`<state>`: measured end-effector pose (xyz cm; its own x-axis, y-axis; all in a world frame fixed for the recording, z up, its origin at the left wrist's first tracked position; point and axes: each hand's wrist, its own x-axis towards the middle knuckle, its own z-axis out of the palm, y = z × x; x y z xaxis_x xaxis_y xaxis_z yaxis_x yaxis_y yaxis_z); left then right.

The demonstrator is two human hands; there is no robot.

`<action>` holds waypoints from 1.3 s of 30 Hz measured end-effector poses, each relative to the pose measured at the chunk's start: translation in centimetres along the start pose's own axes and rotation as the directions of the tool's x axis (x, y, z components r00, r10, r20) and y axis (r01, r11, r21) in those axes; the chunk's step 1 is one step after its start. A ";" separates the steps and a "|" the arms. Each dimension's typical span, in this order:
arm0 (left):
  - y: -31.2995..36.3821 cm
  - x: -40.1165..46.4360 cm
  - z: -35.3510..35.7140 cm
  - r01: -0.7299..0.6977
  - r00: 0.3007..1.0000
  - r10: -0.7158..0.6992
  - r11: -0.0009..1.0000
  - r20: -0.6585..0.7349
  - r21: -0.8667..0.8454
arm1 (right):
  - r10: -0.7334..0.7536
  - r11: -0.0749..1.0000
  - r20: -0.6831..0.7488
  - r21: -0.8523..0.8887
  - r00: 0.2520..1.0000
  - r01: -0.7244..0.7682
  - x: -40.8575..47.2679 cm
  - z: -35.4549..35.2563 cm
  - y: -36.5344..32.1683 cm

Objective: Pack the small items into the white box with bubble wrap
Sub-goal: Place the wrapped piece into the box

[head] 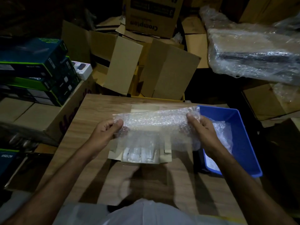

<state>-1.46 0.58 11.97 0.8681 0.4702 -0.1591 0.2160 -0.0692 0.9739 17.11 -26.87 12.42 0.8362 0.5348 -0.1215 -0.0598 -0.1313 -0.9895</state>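
Head-worn wide camera looks forward and down, close over the wooden table [97, 111].

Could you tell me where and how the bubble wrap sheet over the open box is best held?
Probably by its two short ends, from either side, as the left hand and right hand do: the bubble wrap is limp, so a pinching grip at both ends keeps it spread above the box.

We see a dim storeroom: brown cardboard cartons [146, 65] crowd the upper centre behind our wood-grain desk [100, 108], dark boxed stock [35, 70] stacked upper left.
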 end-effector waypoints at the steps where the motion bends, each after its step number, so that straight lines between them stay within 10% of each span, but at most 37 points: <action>1: -0.1 -0.1 -0.1 0.033 0.999 -0.032 0.999 0.034 -0.023 | 0.046 0.999 0.035 0.008 0.998 -0.046 0.0 0.2 0.1; 7: 0.9 0.5 -4.7 0.132 0.855 -0.293 0.921 0.429 0.365 | 0.090 0.994 0.330 -0.091 0.940 -0.063 0.9 0.6 -0.5; 12: 3.5 3.3 1.9 0.035 0.722 -0.250 0.945 0.646 0.326 | 0.151 0.988 0.520 -0.067 0.840 -0.136 2.3 1.9 -4.7; 15: 3.3 3.8 4.3 0.010 0.814 -0.123 0.980 0.568 0.199 | 0.204 0.902 0.524 0.227 0.827 -0.367 2.7 2.0 -4.6; 18: 1.7 3.3 4.3 0.024 0.927 -0.047 0.997 0.371 0.067 | 0.187 0.564 0.479 0.662 0.858 -0.493 1.1 2.1 -0.3; 22: -0.6 2.4 4.6 0.104 0.971 -0.071 0.985 0.227 -0.134 | 0.067 0.348 0.557 0.764 0.827 -0.543 -1.5 5.4 5.1; 33: -1.0 0.5 3.2 0.025 0.999 -0.023 0.998 0.044 -0.062 | 0.187 0.937 0.140 0.271 0.972 -0.219 -0.7 7.9 5.2; 39: -0.6 0.5 2.2 -0.012 0.979 -0.033 0.976 0.199 0.217 | 0.069 0.997 0.188 -0.034 0.980 -0.064 -1.1 7.3 3.9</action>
<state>-0.18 -1.09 10.91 0.9322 0.2875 -0.2198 0.2977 -0.2640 0.9174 12.00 -21.92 8.12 0.7126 0.6719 -0.2019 -0.0946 -0.1931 -0.9766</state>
